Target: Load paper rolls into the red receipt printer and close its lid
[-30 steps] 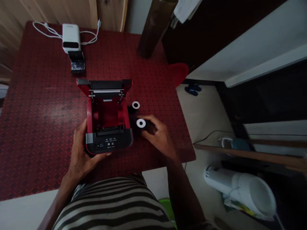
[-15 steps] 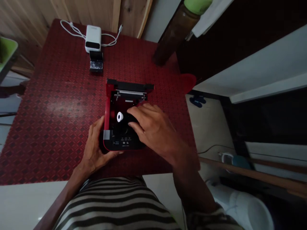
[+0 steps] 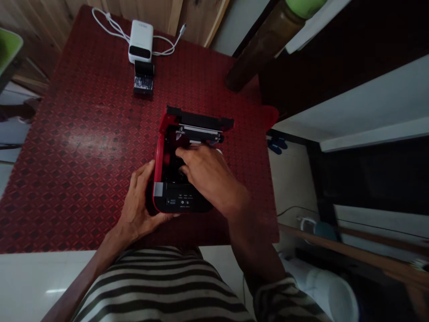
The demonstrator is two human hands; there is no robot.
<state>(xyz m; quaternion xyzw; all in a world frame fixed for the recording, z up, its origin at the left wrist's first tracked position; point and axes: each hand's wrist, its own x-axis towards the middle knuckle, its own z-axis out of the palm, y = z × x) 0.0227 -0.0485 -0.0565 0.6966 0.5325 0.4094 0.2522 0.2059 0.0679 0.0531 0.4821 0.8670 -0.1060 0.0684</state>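
A red and black printer [image 3: 174, 203] stands on the red patterned table [image 3: 67, 147] with its lid [image 3: 201, 120] swung open at the back. My left hand [image 3: 139, 203] grips its front left corner, thumb along the front edge. My right hand [image 3: 208, 176] reaches down into the open bay, fingers curled over a black roll [image 3: 173, 166] that lies dark inside; the roll's white core is hidden. Beside the printer's right wall, a small white bit [image 3: 219, 151] peeks out behind my right hand.
A white box-shaped device [image 3: 140, 40] with a white cable sits at the table's far edge, a small black object [image 3: 144, 78] in front of it. A brown post [image 3: 258, 53] stands at the far right corner. Blue slippers [image 3: 277, 144] lie on the floor.
My right hand picked up a black roll from beside the printer, carried it left over the bay and lowered it in. Its white core is no longer showing. My left hand stayed on the printer.
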